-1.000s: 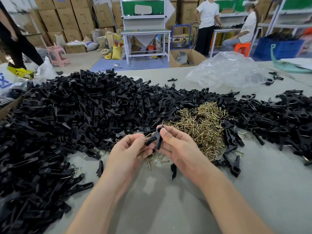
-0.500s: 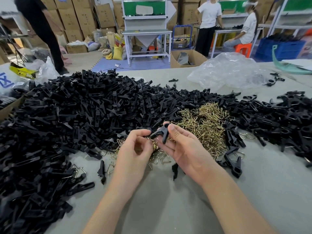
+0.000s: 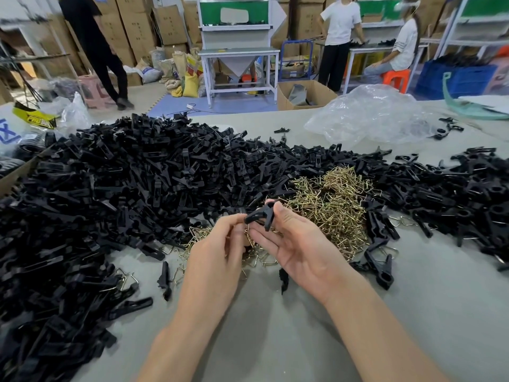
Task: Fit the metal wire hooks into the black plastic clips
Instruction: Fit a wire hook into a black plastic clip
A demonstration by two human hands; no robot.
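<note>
1. Above the grey table (image 3: 275,340), my right hand (image 3: 297,244) pinches a black plastic clip (image 3: 261,215), my left hand (image 3: 217,249) a gold wire hook (image 3: 248,235) beside it.
2. I should seat both hook ends squarely.

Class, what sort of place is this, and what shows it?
Probably a small factory assembly floor: heaps of black plastic clips and wire hooks on the table, with stacked cardboard boxes behind.

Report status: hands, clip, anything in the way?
Left hand pinches wire hook. Right hand pinches black clip. Hook looks unseated. Nothing between them; loose hook pile behind.
</note>
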